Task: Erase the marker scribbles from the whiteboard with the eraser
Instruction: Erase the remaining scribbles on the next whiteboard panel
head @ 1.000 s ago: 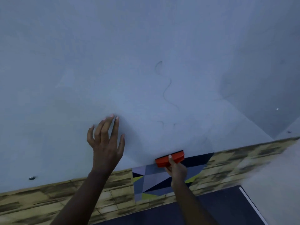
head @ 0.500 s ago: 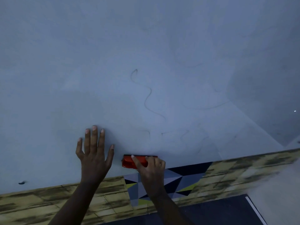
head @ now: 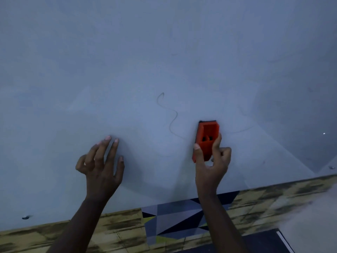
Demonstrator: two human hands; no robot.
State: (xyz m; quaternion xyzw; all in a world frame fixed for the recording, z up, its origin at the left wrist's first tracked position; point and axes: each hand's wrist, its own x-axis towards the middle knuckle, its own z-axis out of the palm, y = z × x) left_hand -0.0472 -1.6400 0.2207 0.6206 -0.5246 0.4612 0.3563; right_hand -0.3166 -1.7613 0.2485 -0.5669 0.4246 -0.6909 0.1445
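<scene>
A large pale whiteboard (head: 164, 52) fills most of the head view. A thin wavy marker scribble (head: 170, 115) runs down its middle, and a fainter curved line (head: 240, 131) lies to the right. My right hand (head: 211, 165) grips an orange eraser (head: 207, 138), held upright and pressed on the board just right of the wavy scribble's lower end. My left hand (head: 102, 167) rests its fingertips on the board to the left, fingers spread, holding nothing.
Below the board's lower edge runs a yellowish brick-patterned wall strip (head: 273, 199) with a blue, black and yellow triangle panel (head: 173, 221). Screws (head: 25, 217) dot the board near its lower edge. A dark floor patch (head: 260, 243) shows at bottom right.
My right hand lifted the eraser from the board's bottom edge up onto the board and turned it from flat to upright. My left hand's fingers have curled slightly.
</scene>
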